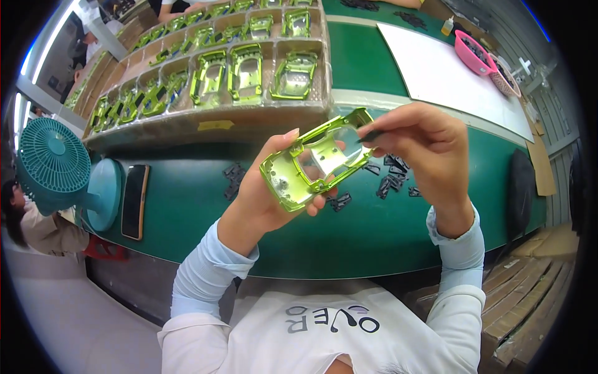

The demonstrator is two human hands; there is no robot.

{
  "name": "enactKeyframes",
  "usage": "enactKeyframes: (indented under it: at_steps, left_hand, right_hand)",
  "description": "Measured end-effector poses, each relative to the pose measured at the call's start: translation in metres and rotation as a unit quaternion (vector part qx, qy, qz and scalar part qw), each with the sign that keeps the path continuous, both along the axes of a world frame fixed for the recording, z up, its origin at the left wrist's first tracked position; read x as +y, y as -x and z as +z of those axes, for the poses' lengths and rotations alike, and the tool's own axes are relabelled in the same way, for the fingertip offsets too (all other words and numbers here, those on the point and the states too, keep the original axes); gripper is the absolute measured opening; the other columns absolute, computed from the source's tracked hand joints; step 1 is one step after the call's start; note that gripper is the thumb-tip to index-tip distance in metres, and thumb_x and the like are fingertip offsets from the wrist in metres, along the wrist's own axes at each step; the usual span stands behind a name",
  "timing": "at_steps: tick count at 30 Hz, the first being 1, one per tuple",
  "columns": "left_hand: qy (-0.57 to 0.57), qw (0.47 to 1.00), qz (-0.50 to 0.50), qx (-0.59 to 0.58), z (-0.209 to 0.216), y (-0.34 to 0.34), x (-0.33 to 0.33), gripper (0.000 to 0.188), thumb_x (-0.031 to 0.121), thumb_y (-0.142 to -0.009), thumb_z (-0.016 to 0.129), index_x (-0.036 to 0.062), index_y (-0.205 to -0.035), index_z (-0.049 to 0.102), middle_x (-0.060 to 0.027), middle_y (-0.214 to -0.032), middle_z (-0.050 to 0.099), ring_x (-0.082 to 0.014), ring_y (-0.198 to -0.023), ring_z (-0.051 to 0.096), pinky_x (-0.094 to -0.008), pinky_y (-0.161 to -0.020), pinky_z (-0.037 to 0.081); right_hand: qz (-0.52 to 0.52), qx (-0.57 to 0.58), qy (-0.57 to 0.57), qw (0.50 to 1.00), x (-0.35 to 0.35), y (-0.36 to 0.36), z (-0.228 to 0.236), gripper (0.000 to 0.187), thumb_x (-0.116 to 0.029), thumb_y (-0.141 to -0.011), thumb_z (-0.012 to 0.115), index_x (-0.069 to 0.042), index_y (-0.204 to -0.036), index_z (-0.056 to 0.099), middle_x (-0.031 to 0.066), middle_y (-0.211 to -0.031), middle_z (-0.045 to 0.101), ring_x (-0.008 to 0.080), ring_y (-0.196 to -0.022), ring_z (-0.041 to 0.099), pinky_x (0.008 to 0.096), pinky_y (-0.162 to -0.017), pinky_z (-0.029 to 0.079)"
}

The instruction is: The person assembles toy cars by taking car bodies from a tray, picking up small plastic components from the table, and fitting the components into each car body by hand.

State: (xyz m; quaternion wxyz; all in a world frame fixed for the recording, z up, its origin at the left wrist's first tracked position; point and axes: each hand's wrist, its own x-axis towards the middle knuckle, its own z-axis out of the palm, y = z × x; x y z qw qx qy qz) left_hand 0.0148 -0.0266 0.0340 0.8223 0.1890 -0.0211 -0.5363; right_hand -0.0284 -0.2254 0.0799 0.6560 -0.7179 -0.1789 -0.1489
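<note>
My left hand (255, 193) is closed round a shiny green toy car body shell (291, 174), which is tilted with its hollow inner side toward me. At the shell's far right end, my right hand (430, 146) pinches a small black plastic part (372, 136) between thumb and fingers. The black part is at the shell's edge; I cannot tell whether it touches. On the green table below lie several loose black parts (391, 181), and a smaller pile (234, 177) lies left of my left wrist.
A divided carton (249, 115) of green shells stands at the back left. Left are a teal fan (103, 193) and a phone (134, 202). A white board (436, 81), a pink basket (471, 56) of black parts and a small bottle (447, 26) are back right. Another person (50, 227) sits far left.
</note>
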Motion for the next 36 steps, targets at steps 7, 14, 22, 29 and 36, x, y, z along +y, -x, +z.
enactKeyframes:
  at_steps: [7,14,22,29,36]
  left_hand:
    - [-0.074,0.997,-0.022,0.002,-0.017,0.009,-0.012,0.053,0.05,-0.081,0.042,0.0029,-0.105,0.049,-0.0191,-0.076,0.056,-0.0196,-0.053,0.057,-0.0245,-0.042,0.049]
    - [-0.088,0.995,-0.034,0.016,-0.018,0.01,-0.011,0.054,0.051,-0.079,0.044,0.0017,-0.101,0.048,-0.0196,-0.077,0.056,-0.0213,-0.052,0.058,-0.0252,-0.042,0.049]
    - [-0.095,0.995,-0.039,-0.01,-0.016,0.006,-0.011,0.056,0.054,-0.079,0.043,0.0022,-0.098,0.049,-0.0177,-0.078,0.056,-0.0213,-0.055,0.057,-0.0264,-0.044,0.048]
    - [-0.056,0.997,-0.026,0.036,-0.034,0.019,-0.009,0.044,0.047,-0.083,0.039,0.0091,-0.103,0.052,-0.0147,-0.087,0.057,-0.0255,-0.067,0.058,-0.0309,-0.044,0.047]
    - [-0.024,0.995,-0.09,0.018,-0.035,0.022,-0.006,0.046,0.046,-0.083,0.038,0.0058,-0.101,0.052,-0.0141,-0.079,0.058,-0.0227,-0.056,0.058,-0.0286,-0.038,0.044]
  right_hand:
    - [-0.042,-0.123,0.318,0.939,0.005,-0.004,-0.015,0.015,0.008,-0.065,0.062,0.001,-0.078,0.062,0.0076,-0.068,0.057,0.0158,-0.06,0.057,0.0245,-0.051,0.043]
    - [-0.041,-0.164,0.406,0.898,0.008,-0.006,-0.017,0.012,0.005,-0.064,0.062,0.0,-0.074,0.06,0.0086,-0.065,0.054,0.0226,-0.058,0.055,0.0287,-0.049,0.043]
    - [-0.031,-0.199,0.402,0.893,0.011,-0.008,-0.02,0.015,0.005,-0.063,0.06,-0.002,-0.077,0.058,0.0082,-0.065,0.052,0.0234,-0.056,0.053,0.0311,-0.048,0.043]
    - [-0.06,-0.213,0.442,0.87,0.013,-0.001,-0.032,0.013,-0.008,-0.065,0.064,-0.004,-0.07,0.053,0.007,-0.061,0.048,0.023,-0.055,0.052,0.0323,-0.049,0.043]
    - [-0.076,-0.256,0.453,0.851,0.01,-0.004,-0.021,0.02,-0.014,-0.064,0.064,-0.003,-0.07,0.048,0.0089,-0.069,0.05,0.0233,-0.064,0.054,0.0337,-0.052,0.043]
